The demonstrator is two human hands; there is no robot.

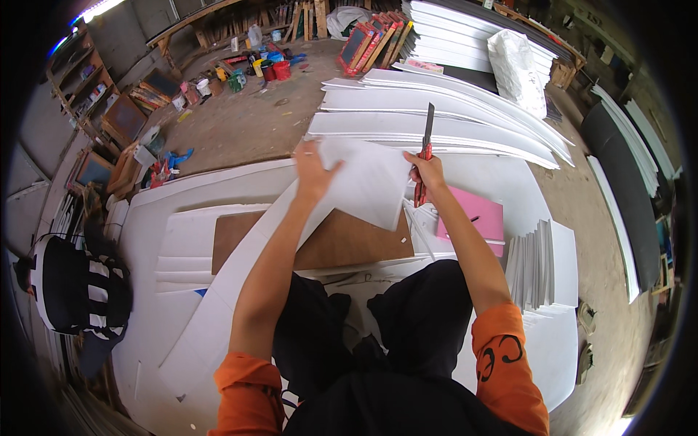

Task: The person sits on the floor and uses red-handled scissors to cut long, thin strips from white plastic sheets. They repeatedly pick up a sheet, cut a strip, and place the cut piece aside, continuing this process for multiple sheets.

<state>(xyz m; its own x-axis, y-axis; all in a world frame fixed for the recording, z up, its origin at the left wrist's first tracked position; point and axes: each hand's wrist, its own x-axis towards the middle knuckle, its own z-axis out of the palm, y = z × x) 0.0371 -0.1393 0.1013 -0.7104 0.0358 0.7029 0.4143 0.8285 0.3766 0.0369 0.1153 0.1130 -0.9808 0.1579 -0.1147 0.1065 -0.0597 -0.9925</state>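
Note:
My left hand is closed on the left edge of a white sheet, its thumb over the near face. The sheet is lifted and tilted, slightly blurred. My right hand grips a red utility knife with its long dark blade pointing up and away. The right fingers are at or close to the sheet's right corner; whether they touch it I cannot tell. Beneath the sheet lies a brown board, partly covered by a long white strip that slants down to the left. Thin white offcuts lie beside the board.
A pink flat pad with a dark pen on it lies right of the board. Beyond it stands a row of white cut pieces. Large white sheets are stacked ahead. Paint pots and framed screens stand farther off.

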